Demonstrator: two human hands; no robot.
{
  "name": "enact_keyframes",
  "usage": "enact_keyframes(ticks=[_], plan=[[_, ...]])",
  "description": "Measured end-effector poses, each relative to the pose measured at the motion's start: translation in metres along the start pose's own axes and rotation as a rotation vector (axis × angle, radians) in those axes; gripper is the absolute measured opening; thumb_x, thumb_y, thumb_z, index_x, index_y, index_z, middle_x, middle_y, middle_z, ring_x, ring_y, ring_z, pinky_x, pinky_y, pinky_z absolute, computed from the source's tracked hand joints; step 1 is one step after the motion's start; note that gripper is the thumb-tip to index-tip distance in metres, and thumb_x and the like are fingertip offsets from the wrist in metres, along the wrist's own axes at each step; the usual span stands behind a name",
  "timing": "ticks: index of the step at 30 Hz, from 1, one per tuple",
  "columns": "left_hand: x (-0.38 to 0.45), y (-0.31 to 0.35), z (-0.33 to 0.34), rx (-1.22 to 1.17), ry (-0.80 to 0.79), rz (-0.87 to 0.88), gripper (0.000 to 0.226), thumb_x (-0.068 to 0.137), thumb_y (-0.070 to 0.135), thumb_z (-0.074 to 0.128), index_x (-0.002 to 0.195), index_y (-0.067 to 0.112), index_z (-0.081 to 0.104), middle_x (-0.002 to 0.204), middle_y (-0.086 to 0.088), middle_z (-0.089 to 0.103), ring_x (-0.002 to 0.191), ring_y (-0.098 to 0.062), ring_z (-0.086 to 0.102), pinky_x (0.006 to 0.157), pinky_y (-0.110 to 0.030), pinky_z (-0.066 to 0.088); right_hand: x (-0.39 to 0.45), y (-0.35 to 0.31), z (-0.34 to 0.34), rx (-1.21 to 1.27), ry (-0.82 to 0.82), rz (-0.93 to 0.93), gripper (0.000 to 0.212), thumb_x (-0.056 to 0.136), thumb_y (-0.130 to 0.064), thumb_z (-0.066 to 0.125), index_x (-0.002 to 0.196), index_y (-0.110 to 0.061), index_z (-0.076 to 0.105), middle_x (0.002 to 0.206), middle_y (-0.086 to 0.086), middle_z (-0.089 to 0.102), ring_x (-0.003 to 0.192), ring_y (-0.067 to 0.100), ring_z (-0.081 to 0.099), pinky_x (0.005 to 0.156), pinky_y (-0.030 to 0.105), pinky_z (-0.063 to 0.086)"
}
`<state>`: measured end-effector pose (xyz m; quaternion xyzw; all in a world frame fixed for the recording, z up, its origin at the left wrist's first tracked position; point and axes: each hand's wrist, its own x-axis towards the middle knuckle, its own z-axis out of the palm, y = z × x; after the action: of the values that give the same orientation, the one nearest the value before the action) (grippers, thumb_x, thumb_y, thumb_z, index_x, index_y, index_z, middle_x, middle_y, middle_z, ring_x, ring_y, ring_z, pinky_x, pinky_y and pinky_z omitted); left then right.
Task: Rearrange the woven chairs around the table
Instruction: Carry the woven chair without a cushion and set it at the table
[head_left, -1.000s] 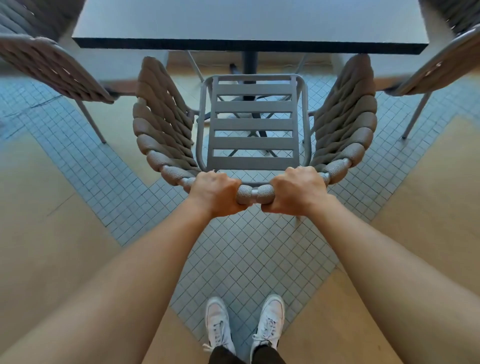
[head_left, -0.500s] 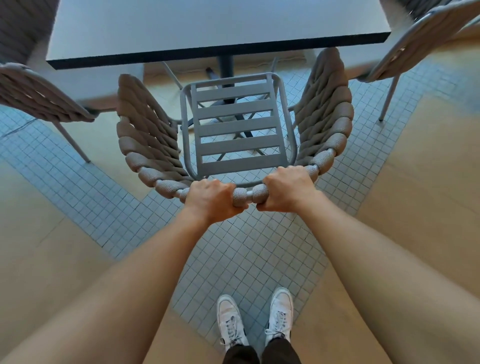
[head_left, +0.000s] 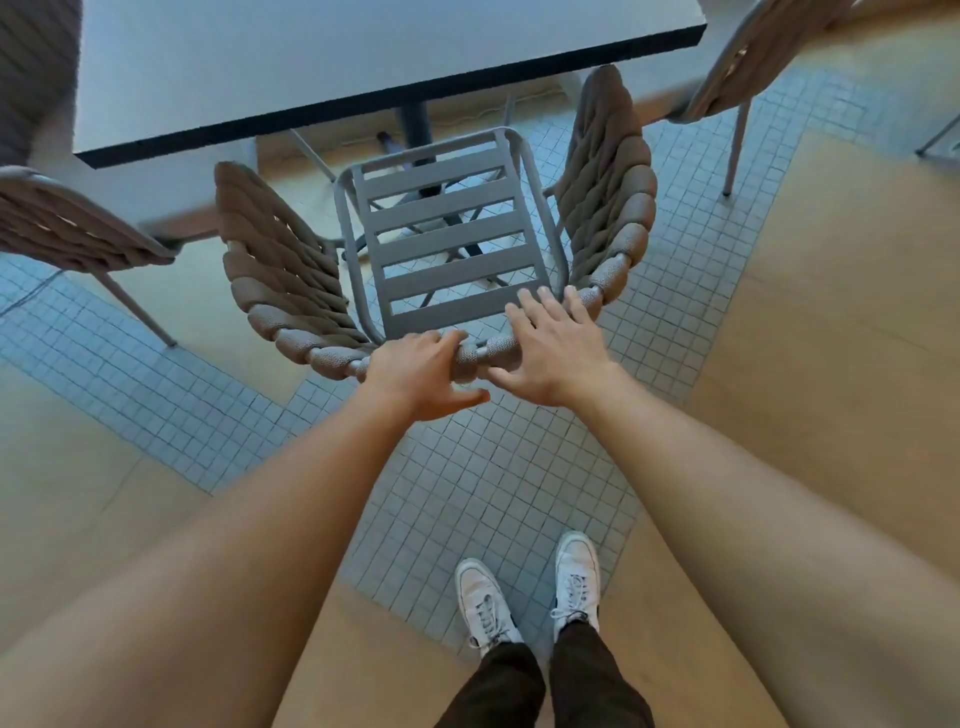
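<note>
A woven chair with brown rope wings and a grey slatted seat stands in front of me, its seat front just short of the table edge. My left hand rests over the top rail of the backrest with fingers loosely curled and thumb free. My right hand lies flat on the rail, fingers spread. Neither hand grips the chair.
A second woven chair stands at the left and a third at the upper right, both beside the table. The table's pedestal leg is under the top. My white shoes stand on blue mosaic tiles between tan floor panels.
Both hands have released the backrest rail: the right hand has opened flat, the left has loosened. The view has shifted so that the table and chair sit more to the left and tilted.
</note>
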<state>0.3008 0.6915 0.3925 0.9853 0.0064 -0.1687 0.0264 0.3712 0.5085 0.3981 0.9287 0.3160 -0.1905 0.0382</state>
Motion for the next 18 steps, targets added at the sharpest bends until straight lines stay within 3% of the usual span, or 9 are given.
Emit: enact_keyframes(ticks=[2, 4, 11, 18], plan=[[-0.014, 0.015, -0.018, 0.011, 0.007, 0.087, 0.091, 0.076, 0.085, 0.048, 0.147, 0.029, 0.037, 0.142, -0.003, 0.055, 0.128, -0.026, 0.053, 0.097, -0.044, 0.047, -0.034, 0.001, -0.005, 0.113, -0.005, 0.094, 0.098, 0.089, -0.080, 0.026, 0.161, -0.016, 0.009, 0.169, 0.012, 0.000, 0.154, 0.028, -0.004, 0.122, 0.055, -0.005], [-0.018, 0.022, -0.029, 0.014, 0.042, 0.140, 0.088, 0.077, 0.083, 0.049, 0.146, 0.029, 0.037, 0.147, -0.003, 0.051, 0.133, -0.025, 0.048, 0.104, -0.045, 0.042, -0.047, 0.002, -0.007, 0.224, 0.002, 0.167, 0.098, 0.089, -0.081, 0.023, 0.161, -0.018, 0.007, 0.169, 0.012, -0.004, 0.154, 0.028, -0.007, 0.122, 0.056, -0.004], [-0.054, 0.086, -0.073, 0.000, 0.089, 0.268, 0.084, 0.081, 0.079, 0.049, 0.146, 0.027, 0.037, 0.152, -0.005, 0.043, 0.138, -0.029, 0.041, 0.112, -0.048, 0.033, -0.135, 0.034, -0.030, 0.311, -0.049, 0.361, 0.103, 0.081, -0.089, 0.028, 0.159, -0.023, 0.019, 0.167, 0.012, 0.015, 0.153, 0.030, 0.011, 0.122, 0.056, 0.009], [-0.056, 0.154, -0.098, 0.054, 0.028, 0.343, 0.087, 0.086, 0.077, 0.043, 0.155, 0.028, 0.025, 0.164, -0.007, 0.025, 0.151, -0.028, 0.020, 0.121, -0.050, 0.020, -0.190, 0.096, -0.055, 0.262, -0.054, 0.426, 0.101, 0.080, -0.090, 0.032, 0.158, -0.027, 0.024, 0.165, 0.010, 0.023, 0.152, 0.030, 0.017, 0.122, 0.056, 0.011]])
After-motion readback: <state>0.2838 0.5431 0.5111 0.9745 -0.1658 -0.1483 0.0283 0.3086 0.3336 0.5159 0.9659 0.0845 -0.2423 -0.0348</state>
